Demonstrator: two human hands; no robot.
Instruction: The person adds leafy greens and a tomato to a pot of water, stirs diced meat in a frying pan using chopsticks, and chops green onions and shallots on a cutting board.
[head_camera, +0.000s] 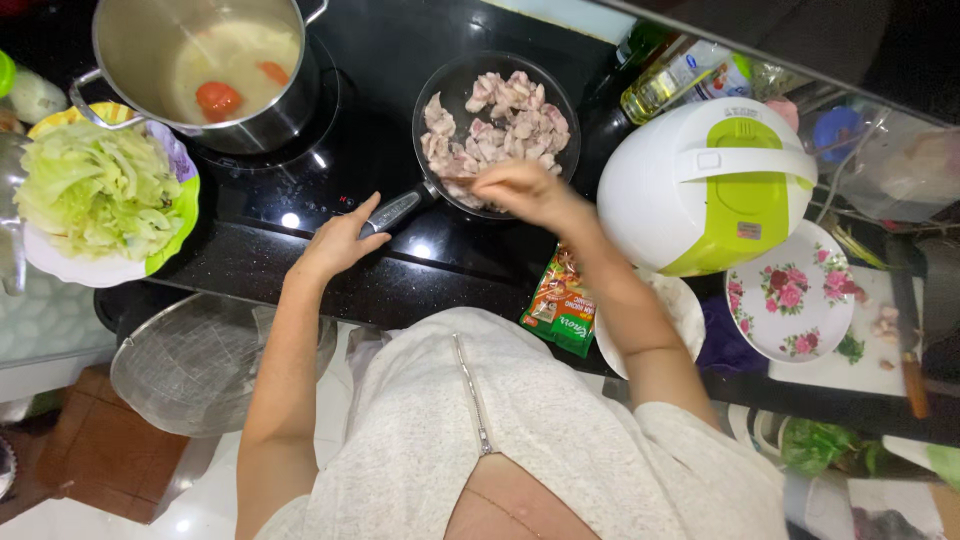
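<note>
Black glass makes up the stove top (300, 190), the biggest thing here, and everything else sits around it. On its far left corner stands a big steel pot (205, 70) with pale soup and red pieces in it. Just off its right side sits a white and green rice cooker (705, 185). Just off its left side is a plate of cut cabbage (100, 195). At its middle is a small dark frying pan (497, 125) full of pale meat pieces (500, 120). A green sauce packet (562, 300) lies off its near edge.

The pan could tip or slide, I think, if the stirring pushes hard, because the handle is only held lightly. Hot fat could also spit onto the bare arm above the meat.

The left hand (340, 240) rests on the pan handle (395, 210), fingers loosely curled on it, thumb up. The right hand (525, 190) hovers over the pan's near rim, fingers pinched together, maybe on a thin stick; I cannot tell for sure.
</note>
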